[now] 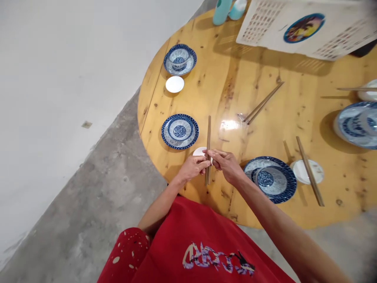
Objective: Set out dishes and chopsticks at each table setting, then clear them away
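Both of my hands meet at a pair of wooden chopsticks [209, 133] near the table's front edge. My left hand [193, 167] pinches them from the left side, and my right hand [221, 158] grips them from the right, a little higher up. The chopsticks lie close together over a small white saucer [199, 151], which my hands partly cover. Just beyond my left hand, a blue-patterned plate [164, 135] holds a matching bowl [179, 131].
Another blue plate with bowl [194, 59] and a white saucer [174, 84] sit at the far left. Two chopsticks [263, 103] lie mid-table. Right of me are a blue plate [290, 188] and a saucer with chopsticks [309, 171]. A white plastic basket [265, 23] stands at the back.
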Available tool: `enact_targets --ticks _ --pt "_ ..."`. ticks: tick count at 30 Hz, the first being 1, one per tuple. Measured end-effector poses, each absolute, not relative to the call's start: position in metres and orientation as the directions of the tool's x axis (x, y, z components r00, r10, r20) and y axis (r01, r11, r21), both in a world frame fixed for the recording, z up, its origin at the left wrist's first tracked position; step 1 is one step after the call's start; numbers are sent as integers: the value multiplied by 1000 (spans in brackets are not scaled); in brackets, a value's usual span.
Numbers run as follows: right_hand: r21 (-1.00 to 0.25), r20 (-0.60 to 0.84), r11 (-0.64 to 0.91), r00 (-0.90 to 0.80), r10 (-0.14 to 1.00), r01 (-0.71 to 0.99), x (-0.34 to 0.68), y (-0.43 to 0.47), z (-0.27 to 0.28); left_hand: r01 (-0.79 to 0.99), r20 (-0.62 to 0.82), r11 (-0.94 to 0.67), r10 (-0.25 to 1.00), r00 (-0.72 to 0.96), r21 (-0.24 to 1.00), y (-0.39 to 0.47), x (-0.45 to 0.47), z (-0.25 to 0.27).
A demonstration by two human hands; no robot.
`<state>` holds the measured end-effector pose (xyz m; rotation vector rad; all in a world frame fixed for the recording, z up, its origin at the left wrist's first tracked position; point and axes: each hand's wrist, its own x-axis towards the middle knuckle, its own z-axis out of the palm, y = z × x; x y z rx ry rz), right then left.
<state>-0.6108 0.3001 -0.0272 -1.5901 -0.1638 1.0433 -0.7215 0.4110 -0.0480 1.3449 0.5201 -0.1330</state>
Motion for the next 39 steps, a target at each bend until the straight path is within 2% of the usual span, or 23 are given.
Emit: enact_targets --ticks 8,13,17,22,26,32,36,39 --pt "-876 -471 -238 631 616 -420 -596 335 -34 391 -413 195 89 906 900 443 -742 -43" --pt "-846 -528 -229 695 488 -482 -597 321 -58 421 -432 153 49 900 894 439 -747 -56" --pt "-828 -558 -228 713 424 -512 -597 309 -75 514 -521 264 -46 852 816 425 -760 -68" --pt "-825 -562 -225 714 418 -518 -592 303 -83 529 -563 278 53 825 802 409 -776 -83" --pt "-863 -505 -225 768 395 -452 -579 305 -88 547 -590 288 84 803 786 400 -778 -95" --pt "-889 -411 -360 842 350 -284 -568 314 -96 588 -617 190 225 754 787 396 -779 -108" --pt "-849 -480 -408 813 331 -335 -573 309 -99 639 -638 86 244 730 764 399 -781 -111" --pt "-788 -564 -473 770 297 -395 -582 296 -97 630 -629 85 240 739 772 404 -783 -109"
